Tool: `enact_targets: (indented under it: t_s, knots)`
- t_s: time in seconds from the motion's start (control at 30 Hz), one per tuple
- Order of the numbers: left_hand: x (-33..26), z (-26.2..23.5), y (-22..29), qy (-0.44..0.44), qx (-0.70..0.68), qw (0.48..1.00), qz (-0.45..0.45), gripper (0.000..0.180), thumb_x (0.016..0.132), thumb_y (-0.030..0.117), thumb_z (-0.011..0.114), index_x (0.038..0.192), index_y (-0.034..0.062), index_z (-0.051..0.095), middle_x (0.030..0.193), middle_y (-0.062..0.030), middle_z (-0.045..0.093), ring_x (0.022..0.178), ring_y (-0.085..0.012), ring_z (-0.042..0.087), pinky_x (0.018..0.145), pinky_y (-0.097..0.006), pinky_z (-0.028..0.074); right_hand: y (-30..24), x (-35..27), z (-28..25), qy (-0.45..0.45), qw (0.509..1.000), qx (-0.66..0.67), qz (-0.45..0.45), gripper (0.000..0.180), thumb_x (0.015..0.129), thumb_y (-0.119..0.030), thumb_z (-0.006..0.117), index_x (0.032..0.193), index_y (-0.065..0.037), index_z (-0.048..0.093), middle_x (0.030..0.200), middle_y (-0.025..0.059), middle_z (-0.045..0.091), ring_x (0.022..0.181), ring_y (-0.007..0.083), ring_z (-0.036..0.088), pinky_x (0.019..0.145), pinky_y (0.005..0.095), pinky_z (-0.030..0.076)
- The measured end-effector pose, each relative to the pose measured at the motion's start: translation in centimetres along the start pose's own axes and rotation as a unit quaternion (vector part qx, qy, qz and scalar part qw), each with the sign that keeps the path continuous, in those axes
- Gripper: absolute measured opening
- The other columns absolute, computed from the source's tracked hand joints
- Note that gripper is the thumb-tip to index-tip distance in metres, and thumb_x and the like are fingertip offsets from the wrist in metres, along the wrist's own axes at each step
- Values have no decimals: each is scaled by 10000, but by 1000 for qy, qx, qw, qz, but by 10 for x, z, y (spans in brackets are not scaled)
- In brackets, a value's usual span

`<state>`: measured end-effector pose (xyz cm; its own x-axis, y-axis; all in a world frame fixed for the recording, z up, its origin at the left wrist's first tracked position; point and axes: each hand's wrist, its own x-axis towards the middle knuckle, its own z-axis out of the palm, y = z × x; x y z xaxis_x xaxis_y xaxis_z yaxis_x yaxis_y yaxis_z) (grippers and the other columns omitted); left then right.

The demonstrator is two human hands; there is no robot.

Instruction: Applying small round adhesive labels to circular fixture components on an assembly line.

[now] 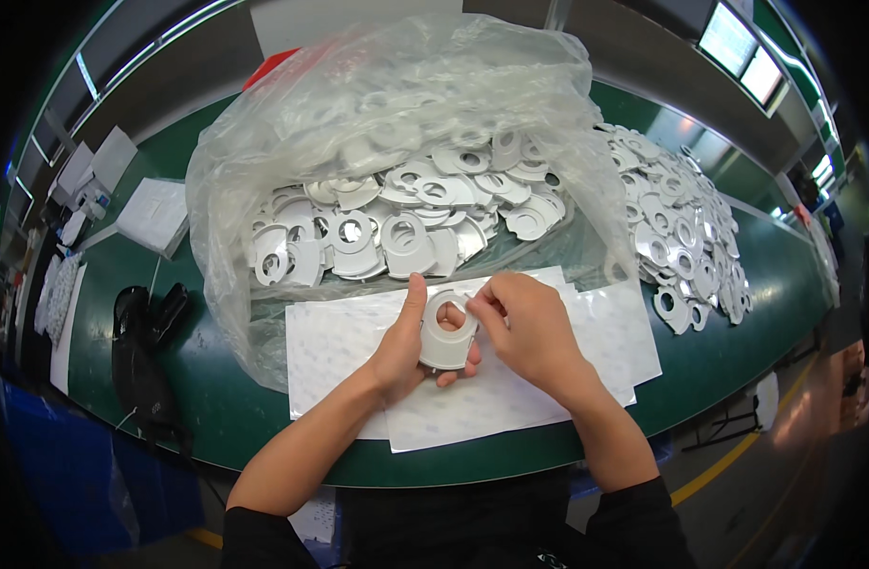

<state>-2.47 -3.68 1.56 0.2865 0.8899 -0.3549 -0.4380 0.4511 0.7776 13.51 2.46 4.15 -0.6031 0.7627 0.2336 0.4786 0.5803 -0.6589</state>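
Note:
My left hand (403, 346) is closed around a white plastic part (446, 353), a flat plate with a large round hole near its upper end. Its thumb lies along the left edge, and fingertips show through the hole and below the part. At the part's upper right edge, my right hand (526, 327) is pinched, fingertips together. Whether something small sits in that pinch is hidden. Beneath both hands lie overlapping white sheets (491, 417). Just beyond them, a large clear plastic bag (387, 104) gapes toward me, with many similar white parts (408, 245) heaped in its mouth.
A loose pile of the same parts (676, 223) spreads over the green table (757, 313) at the right. At the left are a black pouch (145, 379) and a wrapped white stack (155, 213). A red piece (268, 68) shows behind the bag.

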Motion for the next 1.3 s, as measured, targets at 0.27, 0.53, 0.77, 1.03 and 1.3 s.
enact_targets:
  t_s: [0.27,0.53,0.77,1.03,1.3]
  knots:
    - [-5,1,7,-43,-26,999,3,829,862,711,72,1071,31,498,873,-148,611,782,-223,613,575,-289,463,8,5,6,59,998,33,-11,218,862,-188,558,732,-15,534,684,124,555,660,318,536,573,393,426]
    - [-15,-15,38,89,191,953,218,446,941,368,466,1169,-11,524,973,-85,617,895,-158,590,753,-275,462,73,13,-94,421,781,422,187,254,924,-301,520,934,-57,587,865,3,593,654,62,470,553,228,396]
    - [-31,-36,61,131,631,754,129,441,698,307,737,990,7,600,826,-110,628,760,-218,593,686,-309,463,87,18,-87,423,781,408,211,338,909,-244,534,1194,-65,522,944,4,577,725,72,475,605,241,417]
    - [-14,-57,55,66,713,696,61,575,469,273,861,895,47,548,833,-108,600,785,-265,578,678,-352,454,82,22,-70,364,820,407,173,227,859,-140,585,1080,-92,571,825,-51,527,705,37,459,595,195,383]
    - [-39,-65,87,119,671,709,182,209,708,160,681,813,-4,605,605,-120,527,569,-165,496,541,-329,387,100,24,-69,352,814,434,159,191,851,-138,620,1038,-110,597,847,-62,565,674,22,465,570,176,384]
